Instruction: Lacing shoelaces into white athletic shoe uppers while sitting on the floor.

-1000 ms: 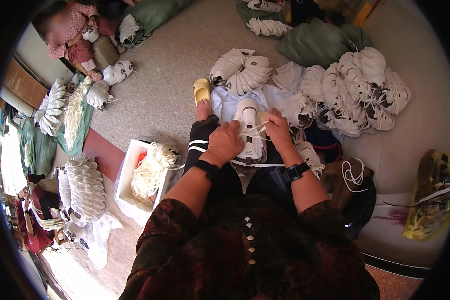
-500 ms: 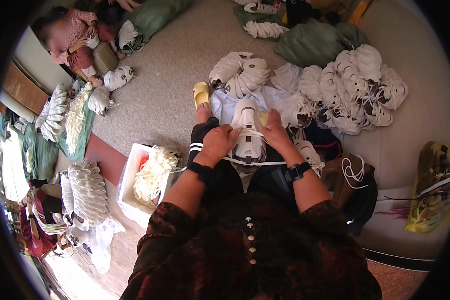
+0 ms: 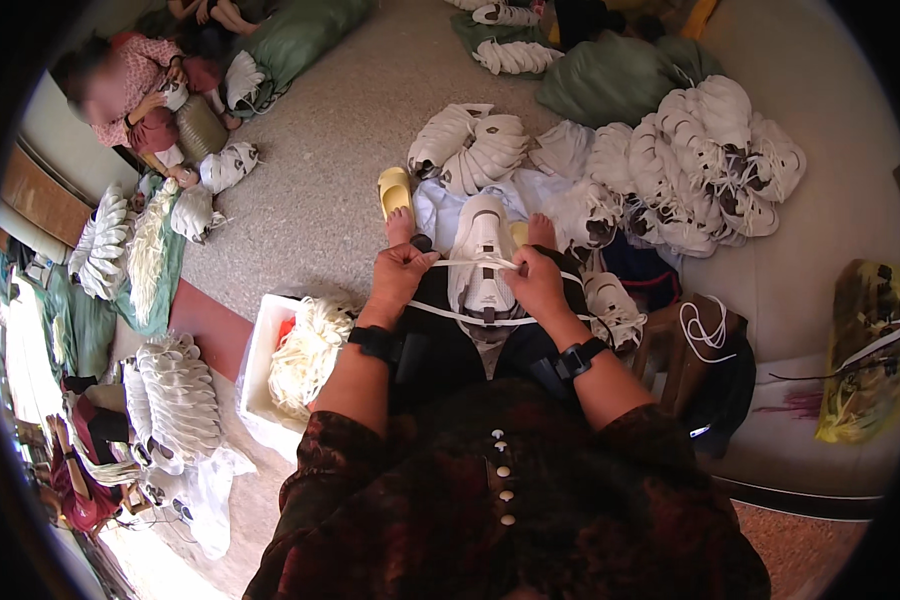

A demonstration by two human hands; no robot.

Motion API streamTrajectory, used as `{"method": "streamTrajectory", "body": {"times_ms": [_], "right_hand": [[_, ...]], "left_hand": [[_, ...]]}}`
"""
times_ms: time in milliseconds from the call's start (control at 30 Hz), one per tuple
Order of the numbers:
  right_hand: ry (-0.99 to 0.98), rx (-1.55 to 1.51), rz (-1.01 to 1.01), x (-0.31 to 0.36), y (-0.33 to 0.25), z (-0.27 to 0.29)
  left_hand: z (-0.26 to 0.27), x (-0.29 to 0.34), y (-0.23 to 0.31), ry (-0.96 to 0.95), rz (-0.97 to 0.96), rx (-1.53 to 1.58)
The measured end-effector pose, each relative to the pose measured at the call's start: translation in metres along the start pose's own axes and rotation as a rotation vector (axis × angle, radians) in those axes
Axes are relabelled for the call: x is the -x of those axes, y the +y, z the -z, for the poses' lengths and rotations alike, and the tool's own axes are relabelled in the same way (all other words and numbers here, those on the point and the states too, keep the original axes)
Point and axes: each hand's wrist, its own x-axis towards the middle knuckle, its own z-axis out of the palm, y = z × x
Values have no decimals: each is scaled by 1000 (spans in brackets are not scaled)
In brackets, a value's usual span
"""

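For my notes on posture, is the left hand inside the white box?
No, the left hand grips a white lace, to the left of the white shoe.

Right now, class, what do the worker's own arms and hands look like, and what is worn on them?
The left hand and right hand wear no gloves. The left band is black and wide; the right band, also black, has a squarish dark case. The sleeves are dark with mottled reddish-brown patches and end near the elbows.
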Motion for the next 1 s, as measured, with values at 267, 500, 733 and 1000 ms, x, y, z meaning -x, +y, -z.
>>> {"method": "streamTrajectory", "body": {"times_ms": [267, 500, 733, 1000], "right_hand": [[134, 186, 184, 3, -3, -2], [116, 160, 342, -1, -5, -5], [-160, 344, 264, 12, -28, 22], [-182, 303, 258, 7, -24, 19]], "left_hand": [[44, 24, 6, 162, -50, 88], [16, 27, 29, -182, -45, -438], [-40, 24, 41, -146, -448, -692], [-56, 15, 34, -56, -489, -863]]}}
